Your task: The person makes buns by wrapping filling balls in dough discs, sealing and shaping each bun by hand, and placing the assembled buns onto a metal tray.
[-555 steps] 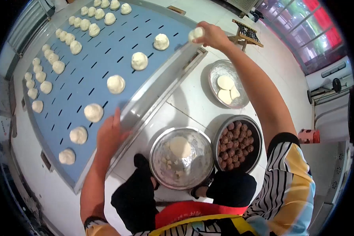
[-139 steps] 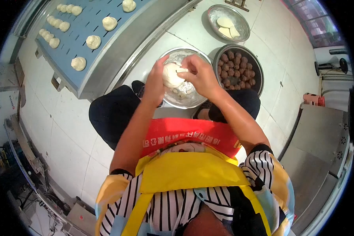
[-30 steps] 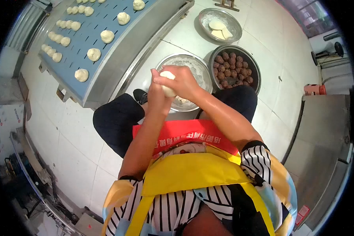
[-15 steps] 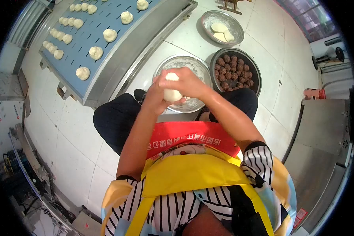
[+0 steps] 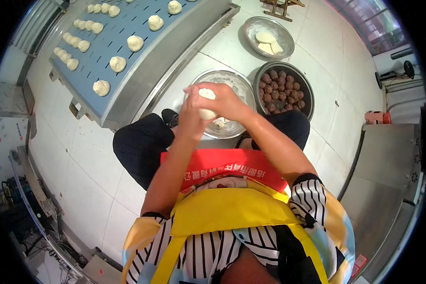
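Between my two hands is a pale dough ball (image 5: 207, 113), part of it bulging out under my fingers and part showing above them. My left hand (image 5: 190, 116) cups it from the left side, its fingers partly hidden. From the right, my right hand (image 5: 225, 100) wraps over its top with curled fingers. Just below the hands stands a metal bowl (image 5: 244, 90), floury inside, with small dough scraps at its bottom. To the right, a round pan (image 5: 309, 97) holds several dark brown filling balls (image 5: 281, 85).
Behind the pan, a metal basin (image 5: 252, 35) holds several flat dough pieces (image 5: 266, 42). At left, a blue perforated conveyor (image 5: 97, 61) carries rows of shaped dough balls (image 5: 118, 64). A wooden stool (image 5: 281, 8) stands at the back, a steel cabinet (image 5: 381, 165) at right.
My hands stay closed around the dough ball, with the left hand turned slightly more upright and its fingers drawn in beneath. The whole view has shifted a little.
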